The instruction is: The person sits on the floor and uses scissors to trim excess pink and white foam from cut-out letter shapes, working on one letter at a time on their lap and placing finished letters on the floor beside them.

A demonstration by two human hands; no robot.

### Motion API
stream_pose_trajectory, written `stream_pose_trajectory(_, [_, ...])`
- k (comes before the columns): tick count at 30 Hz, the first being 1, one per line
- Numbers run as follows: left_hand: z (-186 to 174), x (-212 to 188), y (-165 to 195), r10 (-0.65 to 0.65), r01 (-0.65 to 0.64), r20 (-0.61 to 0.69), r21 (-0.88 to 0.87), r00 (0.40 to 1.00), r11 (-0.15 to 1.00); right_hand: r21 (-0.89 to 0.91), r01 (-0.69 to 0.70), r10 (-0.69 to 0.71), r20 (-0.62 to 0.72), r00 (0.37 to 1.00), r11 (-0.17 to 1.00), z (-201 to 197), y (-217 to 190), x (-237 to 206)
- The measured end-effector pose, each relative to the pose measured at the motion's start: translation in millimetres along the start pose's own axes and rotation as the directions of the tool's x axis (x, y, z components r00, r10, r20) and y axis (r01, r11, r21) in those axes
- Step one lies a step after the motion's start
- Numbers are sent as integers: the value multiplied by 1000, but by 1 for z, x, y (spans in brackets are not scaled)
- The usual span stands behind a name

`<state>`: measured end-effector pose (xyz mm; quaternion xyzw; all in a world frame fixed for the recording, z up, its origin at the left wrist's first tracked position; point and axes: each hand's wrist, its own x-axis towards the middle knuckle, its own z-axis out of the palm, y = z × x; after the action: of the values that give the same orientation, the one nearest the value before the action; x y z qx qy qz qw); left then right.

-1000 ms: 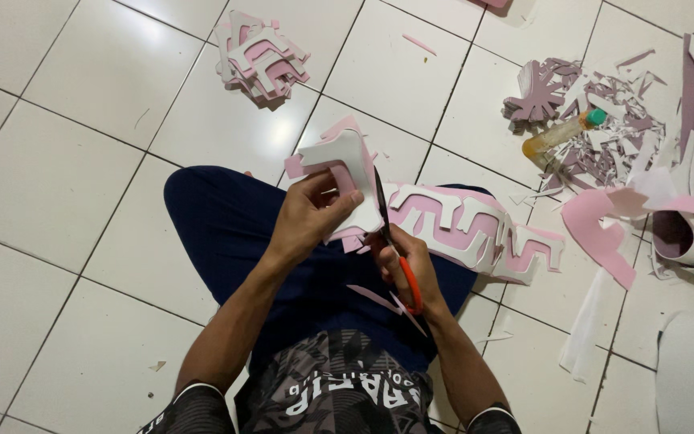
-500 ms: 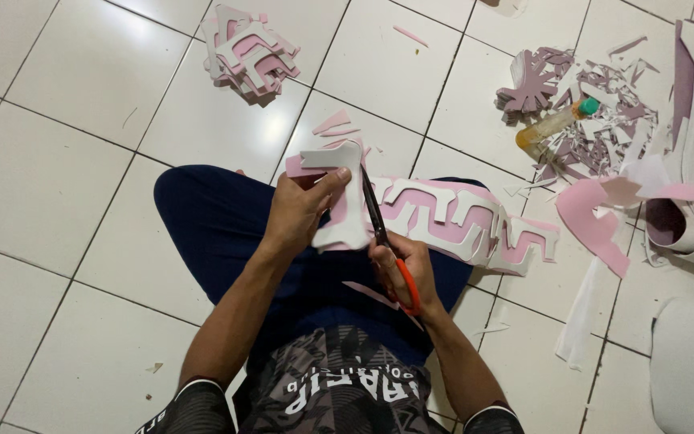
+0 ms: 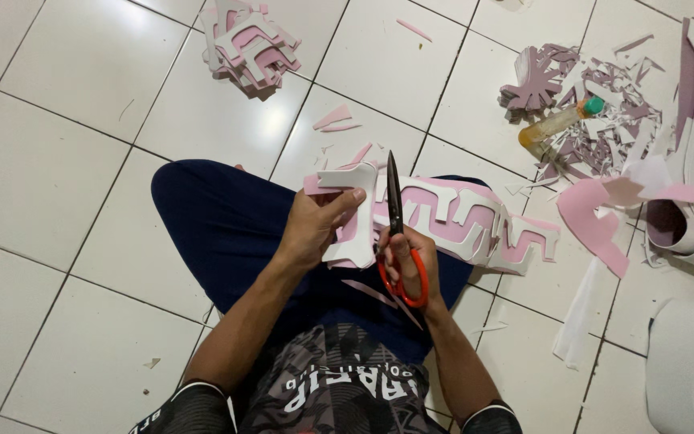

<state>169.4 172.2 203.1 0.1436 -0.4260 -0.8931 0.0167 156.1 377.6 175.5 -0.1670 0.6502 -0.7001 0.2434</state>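
I sit on a white tiled floor with dark blue trousers over my crossed legs. My left hand grips a white and pink foam cutout held over my lap. My right hand holds scissors with orange-red handles; their dark blades point up and away from me, right beside the cutout's edge. A long strip of the same pink and white foam shapes lies across my right knee and trails to the right.
A stack of cut foam shapes lies at the top left. At the top right lie a heap of scraps and a small bottle with a green cap. Foam rolls lie along the right edge.
My left hand has turned the foam cutout and brought it lower toward my lap. The scissors have swung more upright beside it.
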Motion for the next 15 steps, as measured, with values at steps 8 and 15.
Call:
stream_pose_trajectory(8, [-26, -5, 12, -34, 22, 21, 416, 999, 909, -63, -186, 191, 83, 978, 981, -27, -2, -3])
stream_pose_trajectory(15, [-46, 33, 8, 130, -131, -249, 12, 960, 991, 39, -256, 259, -95, 961, 966, -36, 29, 9])
